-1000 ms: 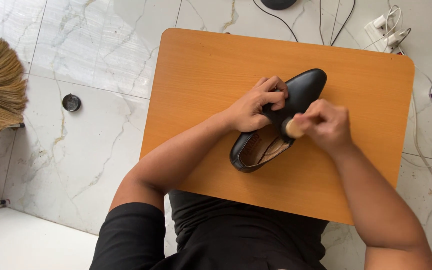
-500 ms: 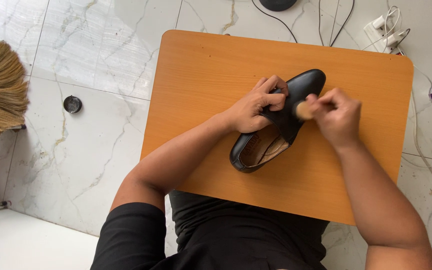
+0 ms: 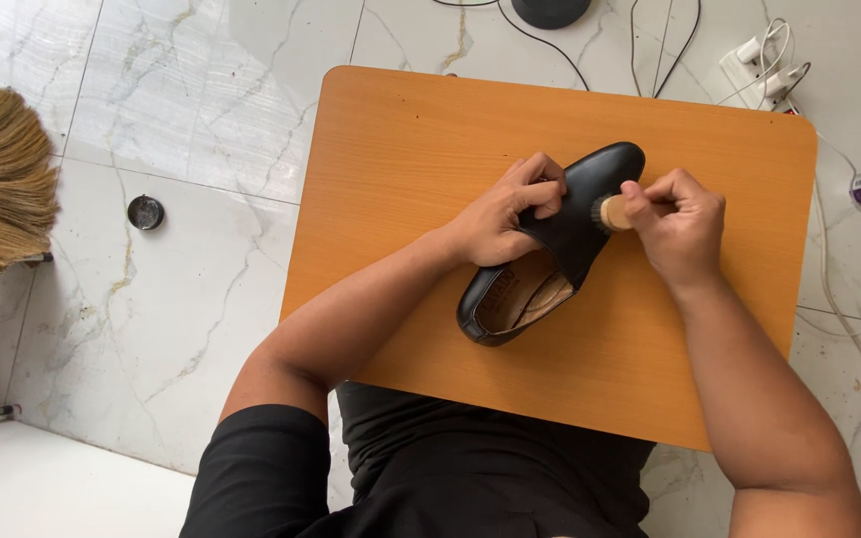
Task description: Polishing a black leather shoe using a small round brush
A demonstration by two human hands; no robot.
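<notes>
Fingers of the right hand (image 3: 685, 221) are pinched round a small wooden brush (image 3: 610, 212), bristles pressed to the black shoe's (image 3: 560, 239) upper nr the toe. Left hand (image 3: 502, 214) fingers are curled over the shoe's far side, steadying it mid orange table (image 3: 421, 159). Risk: w/ too much push the shoe could be skidded sideways, or the brush slipped onto the tabletop.

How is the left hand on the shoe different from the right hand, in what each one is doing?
The left hand lies on the black shoe, fingers curled over its upper, while the right hand stays beside the shoe. The left hand holds no tool; the right hand grips a small wooden brush whose dark bristles meet the shoe's side. Both hands are bare and sit over the orange table.
</notes>
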